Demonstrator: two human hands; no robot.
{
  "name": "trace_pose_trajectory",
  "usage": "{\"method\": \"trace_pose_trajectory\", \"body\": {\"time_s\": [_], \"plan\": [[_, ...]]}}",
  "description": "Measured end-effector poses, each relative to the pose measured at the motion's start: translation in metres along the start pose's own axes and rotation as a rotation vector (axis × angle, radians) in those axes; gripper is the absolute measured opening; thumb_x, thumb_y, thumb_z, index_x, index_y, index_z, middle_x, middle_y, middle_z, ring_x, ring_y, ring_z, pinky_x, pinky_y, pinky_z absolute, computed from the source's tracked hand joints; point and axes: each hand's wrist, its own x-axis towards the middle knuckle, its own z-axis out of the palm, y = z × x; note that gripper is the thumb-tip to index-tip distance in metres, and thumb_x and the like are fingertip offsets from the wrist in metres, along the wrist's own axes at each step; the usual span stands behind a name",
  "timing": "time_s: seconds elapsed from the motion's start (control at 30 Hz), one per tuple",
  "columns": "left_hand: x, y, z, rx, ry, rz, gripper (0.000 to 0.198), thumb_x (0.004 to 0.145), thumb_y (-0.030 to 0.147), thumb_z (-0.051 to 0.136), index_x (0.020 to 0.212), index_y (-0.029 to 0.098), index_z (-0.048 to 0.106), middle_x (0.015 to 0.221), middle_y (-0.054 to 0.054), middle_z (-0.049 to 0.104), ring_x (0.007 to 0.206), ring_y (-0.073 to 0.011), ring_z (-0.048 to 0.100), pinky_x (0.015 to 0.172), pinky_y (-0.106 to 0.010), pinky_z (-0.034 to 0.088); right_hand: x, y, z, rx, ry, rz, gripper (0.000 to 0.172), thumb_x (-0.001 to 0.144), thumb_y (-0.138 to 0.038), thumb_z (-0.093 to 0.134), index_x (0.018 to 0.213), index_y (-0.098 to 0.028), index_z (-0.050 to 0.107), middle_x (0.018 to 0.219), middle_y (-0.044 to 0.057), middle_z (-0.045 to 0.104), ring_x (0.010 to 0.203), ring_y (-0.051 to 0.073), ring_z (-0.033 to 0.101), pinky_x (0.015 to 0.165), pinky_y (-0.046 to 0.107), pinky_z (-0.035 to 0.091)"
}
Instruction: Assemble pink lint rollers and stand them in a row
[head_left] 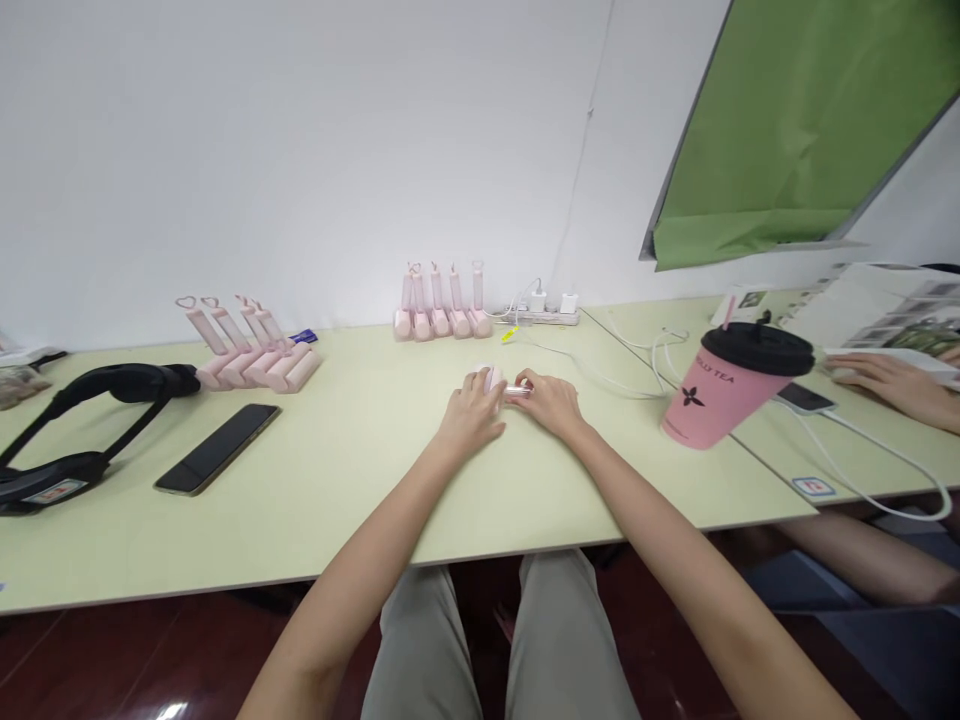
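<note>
My left hand (469, 412) rests over a pale pink, rounded piece (491, 376) on the table, its fingers curled around it and hiding most of it. From that piece a short, shiny clear tube (516, 391) points right. The fingers of my right hand (549, 402) pinch the tube's right end. Both hands are close together, low over the tabletop. Against the wall beyond them stands a row of several pink cylinders with upright clear tubes (441, 322), some topped by a heart-shaped loop. A similar group of pink cylinders (259, 366) stands to the left.
A black phone (217, 448) and a black headset (97, 420) lie left on the table (337, 480). Behind my hands is a power strip (544, 317) with white cables. A pink lidded cup (724, 390) stands right; beyond it is another person's hand (896, 385).
</note>
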Motion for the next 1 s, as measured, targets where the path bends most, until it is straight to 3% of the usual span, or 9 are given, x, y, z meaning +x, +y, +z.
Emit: {"method": "trace_pose_trajectory", "body": {"time_s": [0.13,0.23,0.33,0.43,0.5,0.63,0.77,0.9,1.0], "plan": [[-0.002,-0.006,0.0,0.044,-0.018,-0.036,0.039,0.075,0.026,0.051,0.115,0.028,0.049,0.121,-0.006,0.047,0.107,-0.0229,0.042,0.076,-0.032,0.046,-0.005,-0.008,-0.012,-0.058,0.22,-0.19,0.033,0.08,-0.046,0.048,0.102,-0.023,0.056,0.106,0.009,0.059,0.101,0.022,0.05,0.079,0.033,0.036],[-0.001,-0.032,-0.002,-0.076,0.069,-0.175,0.038,0.073,0.029,0.054,0.112,0.027,0.053,0.119,-0.004,0.052,0.105,-0.022,0.046,0.084,-0.032,0.043,-0.008,-0.016,-0.017,-0.047,0.429,-0.289,0.035,0.084,-0.037,0.043,0.115,-0.023,0.049,0.126,0.01,0.044,0.12,0.024,0.032,0.092,0.039,0.027],[0.003,-0.078,-0.008,-0.254,0.216,-0.515,0.037,0.075,0.034,0.051,0.11,0.021,0.054,0.107,-0.004,0.06,0.098,-0.0198,0.053,0.086,-0.03,0.041,-0.011,-0.022,-0.014,-0.01,0.438,-0.339,0.032,0.085,-0.028,0.04,0.115,-0.024,0.049,0.128,0.009,0.042,0.121,0.024,0.03,0.094,0.04,0.024],[0.012,-0.134,-0.023,-0.323,0.529,-1.059,0.039,0.077,0.039,0.049,0.107,0.015,0.053,0.104,-0.005,0.061,0.095,-0.0197,0.054,0.085,-0.031,0.042,-0.011,-0.027,-0.01,0.015,0.321,-0.338,0.03,0.085,-0.022,0.038,0.111,-0.023,0.051,0.128,0.008,0.042,0.12,0.024,0.03,0.094,0.041,0.023],[0.02,-0.169,-0.036,-0.292,0.633,-1.177,0.044,0.083,0.04,0.039,0.114,0.009,0.043,0.116,-0.011,0.053,0.104,-0.0225,0.049,0.09,-0.036,0.038,-0.009,-0.03,-0.007,0.025,0.23,-0.322,0.029,0.084,-0.019,0.038,0.108,-0.023,0.053,0.127,0.008,0.042,0.12,0.024,0.031,0.094,0.042,0.022],[0.046,-0.216,-0.05,-0.235,0.74,-1.172,0.039,0.089,0.033,0.032,0.122,0.012,0.028,0.125,-0.006,0.043,0.114,-0.0215,0.039,0.098,-0.038,0.03,-0.001,-0.031,-0.001,0.063,0.118,-0.327,0.026,0.082,-0.016,0.04,0.098,-0.023,0.058,0.125,0.007,0.045,0.118,0.022,0.034,0.094,0.04,0.022],[0.077,-0.237,-0.02,-0.278,0.706,-1.083,0.041,0.089,0.031,0.034,0.126,0.014,0.026,0.13,-0.004,0.039,0.119,-0.019,0.035,0.102,-0.038,0.024,0.008,-0.025,0.009,0.139,0.092,-0.294,0.023,0.083,-0.017,0.039,0.092,-0.023,0.059,0.12,0.007,0.049,0.113,0.021,0.039,0.093,0.04,0.025],[0.1,-0.258,0.034,-0.401,0.474,-1.023,0.037,0.084,0.037,0.042,0.114,0.016,0.048,0.116,-0.01,0.055,0.12,-0.0293,0.038,0.101,-0.057,0.009,0.013,-0.017,0.019,0.182,0.051,-0.247,0.02,0.084,-0.021,0.039,0.091,-0.026,0.057,0.115,0.005,0.052,0.11,0.02,0.042,0.091,0.04,0.027],[0.105,-0.274,0.059,-0.347,0.235,-0.938,0.043,0.087,0.044,0.026,0.124,0.026,0.041,0.119,-0.007,0.055,0.118,-0.027,0.042,0.102,-0.057,0.003,0.014,-0.016,0.02,0.22,0.021,-0.215,0.022,0.087,-0.022,0.035,0.09,-0.028,0.056,0.112,0.003,0.053,0.109,0.018,0.043,0.092,0.04,0.027]]}}
